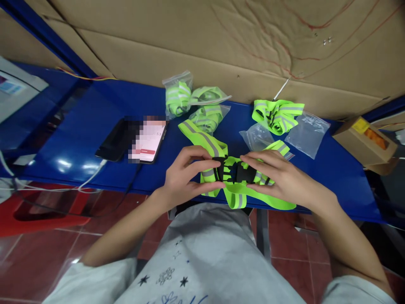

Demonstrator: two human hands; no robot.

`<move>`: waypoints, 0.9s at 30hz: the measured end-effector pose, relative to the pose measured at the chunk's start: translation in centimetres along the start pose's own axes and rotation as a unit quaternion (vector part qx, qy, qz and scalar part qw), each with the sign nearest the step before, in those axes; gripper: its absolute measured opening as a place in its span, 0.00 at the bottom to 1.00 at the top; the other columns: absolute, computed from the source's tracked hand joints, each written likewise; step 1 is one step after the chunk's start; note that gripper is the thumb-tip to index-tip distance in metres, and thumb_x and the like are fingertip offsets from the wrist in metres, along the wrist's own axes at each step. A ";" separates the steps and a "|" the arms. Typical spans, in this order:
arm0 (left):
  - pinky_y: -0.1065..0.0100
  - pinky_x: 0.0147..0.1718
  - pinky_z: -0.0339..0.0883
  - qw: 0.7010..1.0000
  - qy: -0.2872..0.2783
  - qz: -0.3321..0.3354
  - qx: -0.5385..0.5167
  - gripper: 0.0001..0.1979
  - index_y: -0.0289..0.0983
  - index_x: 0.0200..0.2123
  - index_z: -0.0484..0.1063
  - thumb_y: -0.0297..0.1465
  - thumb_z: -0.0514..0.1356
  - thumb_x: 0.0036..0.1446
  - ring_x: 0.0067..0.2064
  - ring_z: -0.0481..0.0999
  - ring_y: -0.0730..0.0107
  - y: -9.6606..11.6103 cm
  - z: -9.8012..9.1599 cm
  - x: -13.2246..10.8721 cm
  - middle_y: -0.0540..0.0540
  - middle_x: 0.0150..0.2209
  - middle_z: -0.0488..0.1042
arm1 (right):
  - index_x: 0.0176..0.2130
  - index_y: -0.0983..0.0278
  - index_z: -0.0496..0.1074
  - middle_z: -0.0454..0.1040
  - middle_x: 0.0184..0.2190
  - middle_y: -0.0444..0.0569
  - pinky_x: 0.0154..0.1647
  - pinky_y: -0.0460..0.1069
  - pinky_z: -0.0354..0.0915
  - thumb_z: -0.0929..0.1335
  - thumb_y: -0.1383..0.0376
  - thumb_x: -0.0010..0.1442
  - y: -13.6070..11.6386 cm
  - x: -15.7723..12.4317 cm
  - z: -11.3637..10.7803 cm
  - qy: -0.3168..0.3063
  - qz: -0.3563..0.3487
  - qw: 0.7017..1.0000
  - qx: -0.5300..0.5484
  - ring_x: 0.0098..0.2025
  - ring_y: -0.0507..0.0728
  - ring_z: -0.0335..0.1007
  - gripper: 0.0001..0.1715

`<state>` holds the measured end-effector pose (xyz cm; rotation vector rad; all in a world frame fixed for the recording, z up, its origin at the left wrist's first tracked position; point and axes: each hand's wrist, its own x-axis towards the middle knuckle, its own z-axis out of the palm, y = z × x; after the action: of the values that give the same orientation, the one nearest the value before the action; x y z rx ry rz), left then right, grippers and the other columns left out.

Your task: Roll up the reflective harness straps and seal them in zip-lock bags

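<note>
My left hand [182, 175] grips the pronged half of a black side-release buckle [226, 171] between thumb and fingers. In my right hand [283, 171] is the other half, the black socket [246, 173]. The two halves face each other, with a small gap between them. Both are fixed to a neon yellow-green reflective strap [201, 137] with a grey stripe. Part of the strap lies loose on the blue table, and a loop [236, 200] hangs over its front edge. My fingers hide parts of the buckle and strap.
Bagged rolled straps [178, 99] stand at the back. Another bundled strap [278, 116] lies right of them, near clear plastic bags [308, 133]. Two phones [115, 141] with cables lie left. A cardboard box [363, 143] sits right, and a cardboard panel [190, 46] rises behind the table.
</note>
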<state>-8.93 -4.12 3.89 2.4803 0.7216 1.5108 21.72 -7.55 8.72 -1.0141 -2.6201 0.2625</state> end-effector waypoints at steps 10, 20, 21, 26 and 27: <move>0.64 0.41 0.81 0.994 0.045 -0.046 -0.085 0.21 0.41 0.43 0.80 0.49 0.76 0.56 0.44 0.83 0.66 -0.7 -0.1 -0.7 0.45 0.43 0.79 | 0.68 0.66 0.74 0.78 0.62 0.61 0.62 0.57 0.79 0.73 0.54 0.71 -0.4 1.0 -0.1 -0.018 -0.016 0.998 0.064 0.59 0.64 0.80 0.33; 0.63 0.42 0.81 0.989 0.051 -0.067 -0.124 0.24 0.41 0.42 0.80 0.53 0.75 0.54 0.42 0.83 0.66 0.7 -0.3 0.0 0.45 0.42 0.80 | 0.68 0.65 0.73 0.78 0.61 0.61 0.62 0.56 0.79 0.74 0.55 0.71 -1.6 1.6 -0.8 0.012 -0.049 0.996 0.070 0.60 0.62 0.80 0.33; 0.63 0.41 0.81 0.990 0.044 -0.070 -0.116 0.24 0.42 0.42 0.80 0.53 0.75 0.54 0.42 0.83 0.66 1.0 -0.5 0.2 0.45 0.42 0.81 | 0.69 0.64 0.72 0.79 0.60 0.60 0.62 0.57 0.79 0.73 0.56 0.71 -1.9 1.7 -1.0 0.024 -0.051 0.997 0.057 0.60 0.63 0.80 0.32; 0.61 0.41 0.81 0.992 0.053 -0.080 -0.085 0.22 0.43 0.42 0.80 0.51 0.76 0.54 0.43 0.82 0.65 2.4 -1.7 1.4 0.45 0.44 0.80 | 0.77 0.57 0.61 0.79 0.58 0.58 0.59 0.62 0.79 0.71 0.57 0.74 -3.7 1.9 -1.7 0.072 -0.040 0.996 -0.020 0.57 0.65 0.80 0.38; 0.61 0.41 0.81 0.992 0.049 -0.076 -0.087 0.22 0.42 0.43 0.80 0.51 0.76 0.54 0.43 0.82 0.66 2.6 -1.8 1.6 0.45 0.44 0.80 | 0.77 0.58 0.60 0.80 0.58 0.59 0.58 0.62 0.79 0.70 0.58 0.74 -3.9 1.9 -1.7 0.070 -0.041 0.996 -0.027 0.57 0.65 0.81 0.39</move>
<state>-9.03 -5.85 6.96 2.1866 0.7401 1.5758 18.55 -9.00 11.84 -0.9036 -2.5460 0.0974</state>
